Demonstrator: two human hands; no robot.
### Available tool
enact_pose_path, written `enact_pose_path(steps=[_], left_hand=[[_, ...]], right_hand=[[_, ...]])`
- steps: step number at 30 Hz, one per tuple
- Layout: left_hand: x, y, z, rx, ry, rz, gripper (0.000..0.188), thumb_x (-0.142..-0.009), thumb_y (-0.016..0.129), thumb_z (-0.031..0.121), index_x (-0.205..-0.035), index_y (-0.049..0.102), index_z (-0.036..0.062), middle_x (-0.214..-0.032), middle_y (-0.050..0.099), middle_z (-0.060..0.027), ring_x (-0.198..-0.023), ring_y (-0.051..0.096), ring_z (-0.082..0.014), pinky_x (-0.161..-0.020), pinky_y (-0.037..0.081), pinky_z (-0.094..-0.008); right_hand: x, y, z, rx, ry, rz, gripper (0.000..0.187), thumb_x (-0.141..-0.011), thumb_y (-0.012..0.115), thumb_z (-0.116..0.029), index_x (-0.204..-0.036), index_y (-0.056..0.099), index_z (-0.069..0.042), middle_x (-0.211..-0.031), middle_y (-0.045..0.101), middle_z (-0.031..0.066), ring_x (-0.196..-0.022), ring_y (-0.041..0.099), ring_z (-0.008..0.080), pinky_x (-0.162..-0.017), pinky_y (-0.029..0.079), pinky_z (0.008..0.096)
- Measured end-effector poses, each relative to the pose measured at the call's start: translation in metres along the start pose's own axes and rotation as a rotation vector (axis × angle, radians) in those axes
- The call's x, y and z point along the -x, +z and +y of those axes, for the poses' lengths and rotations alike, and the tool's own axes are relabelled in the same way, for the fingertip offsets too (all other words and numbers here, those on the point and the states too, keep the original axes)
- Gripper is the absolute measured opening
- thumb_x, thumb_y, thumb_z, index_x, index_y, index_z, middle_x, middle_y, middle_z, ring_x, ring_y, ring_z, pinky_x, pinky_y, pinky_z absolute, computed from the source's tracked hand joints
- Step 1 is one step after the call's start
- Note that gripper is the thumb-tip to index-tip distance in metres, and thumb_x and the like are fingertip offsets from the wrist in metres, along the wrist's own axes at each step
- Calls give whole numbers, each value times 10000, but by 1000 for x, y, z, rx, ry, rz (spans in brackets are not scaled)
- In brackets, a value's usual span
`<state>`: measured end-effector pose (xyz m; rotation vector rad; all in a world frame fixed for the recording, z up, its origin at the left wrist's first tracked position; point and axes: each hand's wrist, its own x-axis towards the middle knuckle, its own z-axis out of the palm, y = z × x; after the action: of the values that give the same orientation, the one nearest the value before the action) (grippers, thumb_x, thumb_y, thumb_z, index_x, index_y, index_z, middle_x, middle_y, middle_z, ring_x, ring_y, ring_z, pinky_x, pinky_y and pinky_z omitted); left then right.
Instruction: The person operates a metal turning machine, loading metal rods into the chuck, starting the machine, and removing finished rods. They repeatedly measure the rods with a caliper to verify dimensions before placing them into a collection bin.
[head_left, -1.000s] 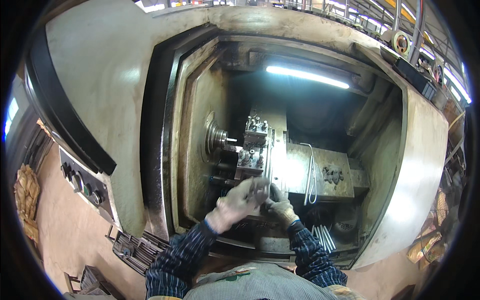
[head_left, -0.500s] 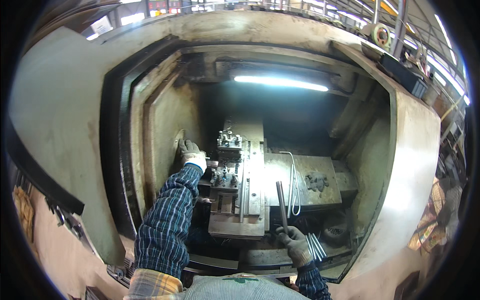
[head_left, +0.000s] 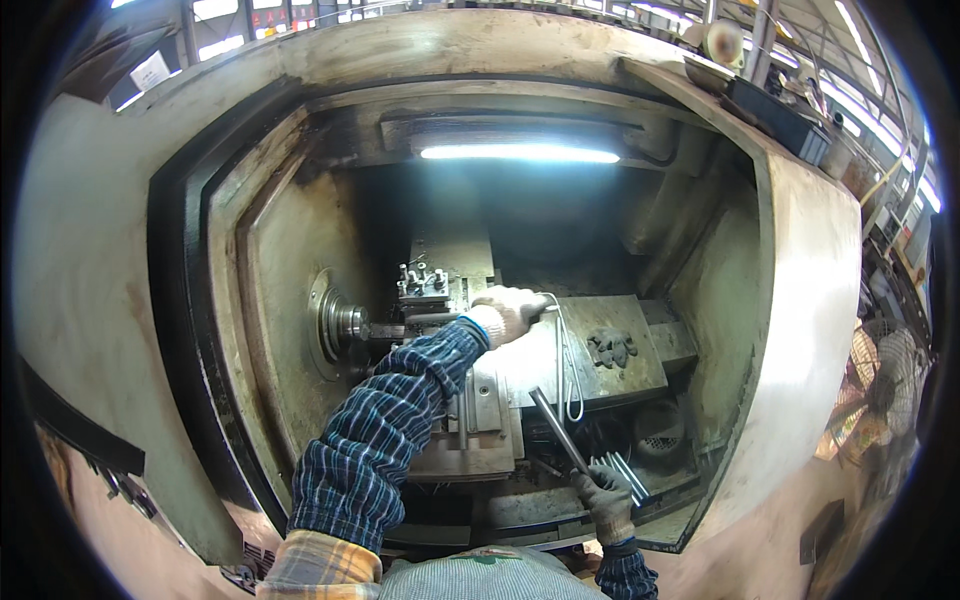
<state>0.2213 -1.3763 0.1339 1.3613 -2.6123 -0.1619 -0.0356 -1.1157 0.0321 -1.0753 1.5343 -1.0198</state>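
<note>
Metal plate [head_left: 640, 372] | on it: dark lumps [head_left: 612, 349], bent rod [head_left: 568, 372]

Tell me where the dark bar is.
Head view, low and right of centre: the dark bar is in the right hand, its upper end beside the bent rod.

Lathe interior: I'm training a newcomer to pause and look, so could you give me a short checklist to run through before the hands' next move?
1. Rod secure in right hand: ok, held near its lower end.
2. Left hand gripping the bent rod: cannot tell; it is at the upper end.
3. Left hand away from spindle: ok.
4. Spindle stopped: cannot tell.
5. Slide free of sleeve: not ok, the left sleeve crosses over it.
6. Lamp lit: ok.
</note>
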Motion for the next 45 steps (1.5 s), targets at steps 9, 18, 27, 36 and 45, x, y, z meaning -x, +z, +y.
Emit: enact_pose_path(steps=[9, 18, 27, 36, 45], left_hand=[[152, -140, 104, 264, -16, 884, 362, -1016, 567, 80, -1377, 593, 75, -1049, 701, -135, -886, 710, -215, -696, 588, -321], [379, -135, 152, 1344, -507, 1392, 562, -1054, 400, 435, -1329, 569, -25, -940, 685, -138, -647, 649, -230, -528, 544, -347], [559, -116, 172, 457, -1050, 1630, 417, -1061, 599, 245, -1379, 593, -25, -726, 548, 48, -460, 329, 1, -397, 182, -202], [547, -102, 92, 145, -977, 1726, 424, -1108, 484, 158, -1494, 470, -17, -1464, 556, -132, -1261, 581, -209, -1031, 494, -332], [526, -95, 89, 81, -888, 1818, 406, -1114, 453, 156, -1474, 482, -31, -1458, 548, -149, -1263, 593, -257, -1035, 502, -371]], right_hand=[[-69, 64, -37, 131, -67, -41, 270, -938, 774, -282, -949, 782, -13, -727, 672, -24, -633, 556, 63, -570, 436, 248], [-185, 185, -122, 612, -329, -367, 500, -871, 775, -553, -1013, 798, -73, -752, 726, 31, -692, 652, 106, -664, 513, 303], [-230, 234, -146, 878, -427, -480, 500, -876, 742, -571, -1059, 801, -109, -881, 771, 79, -785, 726, 202, -763, 557, 343], [-205, 270, -170, 1178, -804, -575, 458, -965, 605, -578, -1159, 767, -196, -1127, 753, 102, -1054, 702, 326, -919, 542, 447], [-228, 266, -173, 1022, -626, -647, 427, -931, 685, -465, -1188, 764, -134, -952, 774, 96, -868, 730, 231, -824, 570, 357]])
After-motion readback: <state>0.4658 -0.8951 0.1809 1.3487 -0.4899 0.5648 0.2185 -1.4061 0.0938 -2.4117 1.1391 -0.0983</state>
